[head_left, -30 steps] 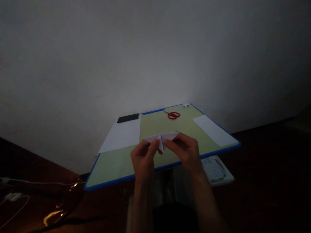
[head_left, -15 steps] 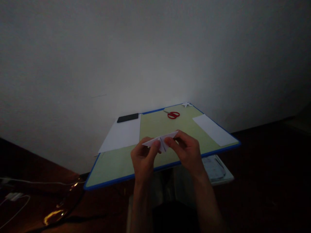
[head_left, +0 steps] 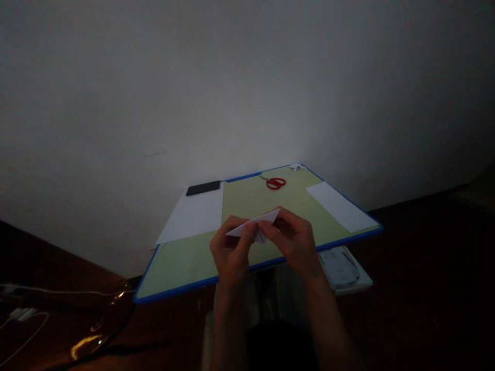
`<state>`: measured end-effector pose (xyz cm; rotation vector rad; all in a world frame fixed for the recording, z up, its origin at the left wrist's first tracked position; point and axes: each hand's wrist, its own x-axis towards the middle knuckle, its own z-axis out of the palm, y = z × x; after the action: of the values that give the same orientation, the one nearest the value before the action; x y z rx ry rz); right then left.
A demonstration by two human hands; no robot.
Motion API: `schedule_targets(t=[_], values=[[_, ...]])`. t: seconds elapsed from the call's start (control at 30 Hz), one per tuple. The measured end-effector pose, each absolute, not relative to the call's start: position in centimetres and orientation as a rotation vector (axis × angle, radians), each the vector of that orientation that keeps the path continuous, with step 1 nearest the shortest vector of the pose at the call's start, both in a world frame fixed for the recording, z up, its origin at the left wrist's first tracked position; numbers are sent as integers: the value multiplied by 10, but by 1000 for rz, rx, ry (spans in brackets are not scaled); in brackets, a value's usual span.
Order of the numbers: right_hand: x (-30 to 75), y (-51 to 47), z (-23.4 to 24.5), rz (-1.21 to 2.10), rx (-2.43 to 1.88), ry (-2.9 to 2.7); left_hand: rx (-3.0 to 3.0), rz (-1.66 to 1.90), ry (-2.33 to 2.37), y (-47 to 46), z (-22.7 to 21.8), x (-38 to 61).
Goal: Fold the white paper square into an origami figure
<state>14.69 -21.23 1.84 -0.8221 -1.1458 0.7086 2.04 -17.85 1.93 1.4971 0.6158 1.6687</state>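
The fingers of my left hand (head_left: 231, 252) and right hand (head_left: 297, 239) clamp a folded paper (head_left: 269, 217) between them above the surface (head_left: 181, 273), nearer me than the scissors (head_left: 276, 184).

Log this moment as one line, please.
left hand: pinching folded white paper piece | right hand: pinching same piece | red-handled scissors: on pale green blue-edged tabletop | black rectangular slab: on white paper sheet
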Motion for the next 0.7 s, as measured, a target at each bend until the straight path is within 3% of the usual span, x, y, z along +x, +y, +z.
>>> schedule_targets(t=[0.37, 0.7], values=[[148, -216, 25, 456, -936, -1178, 1569, 1711, 733, -180, 22, 22], [140, -204, 17, 746, -799, -1063, 1338, 1832, 842, -175, 20, 26]])
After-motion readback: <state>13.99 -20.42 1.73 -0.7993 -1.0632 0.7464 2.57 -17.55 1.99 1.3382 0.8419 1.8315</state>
